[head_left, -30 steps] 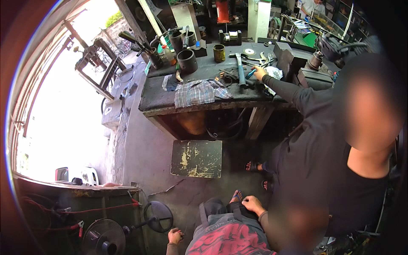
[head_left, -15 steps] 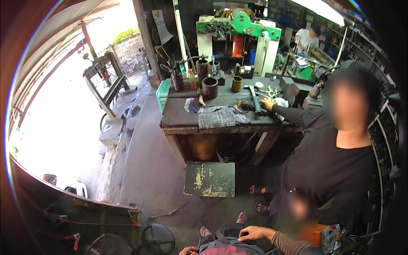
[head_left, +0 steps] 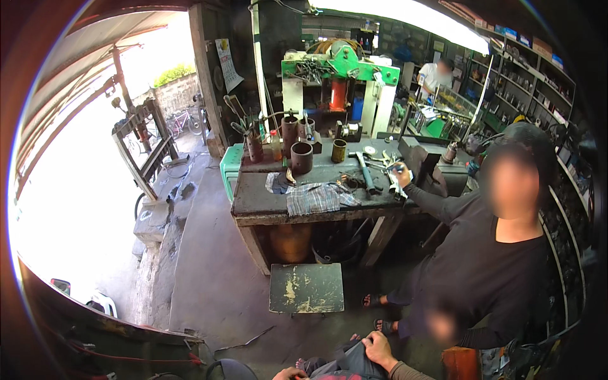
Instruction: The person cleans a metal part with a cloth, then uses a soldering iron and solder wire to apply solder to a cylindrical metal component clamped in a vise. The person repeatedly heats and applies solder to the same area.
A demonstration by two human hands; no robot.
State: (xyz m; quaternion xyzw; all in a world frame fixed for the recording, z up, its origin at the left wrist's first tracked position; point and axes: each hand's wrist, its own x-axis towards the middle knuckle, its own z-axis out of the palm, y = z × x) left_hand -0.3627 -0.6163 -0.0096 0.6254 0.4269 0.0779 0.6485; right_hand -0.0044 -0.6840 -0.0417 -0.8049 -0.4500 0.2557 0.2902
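Observation:
At the lower edge, my right hand [head_left: 379, 349] is closed on the grey cloth [head_left: 349, 361] over my lap, fingers curled at its edge. My left hand [head_left: 289, 373] is partly cut off by the frame; its fingers are bent round something small and red that I cannot make out. Ahead stands a grimy workbench [head_left: 253, 201] with a hammer [head_left: 365, 172], a checked rag [head_left: 320, 199] and metal cylinders [head_left: 302, 158]. A co-worker in black on the right reaches over the bench, and that person's hand [head_left: 401, 175] holds a small thing, too small to name.
A worn stool [head_left: 306, 288] stands before the bench. Behind is a green and white press [head_left: 342, 65]. Shelves [head_left: 538, 82] line the right wall, where another person works farther back. A steel frame [head_left: 136, 149] stands at the left opening. A steering wheel [head_left: 231, 370] is at lower left.
My view has tilted up, so the bench sits lower. My right hand has moved from above my lap onto the cloth. The co-worker's hand has risen off the bench top with a small thing.

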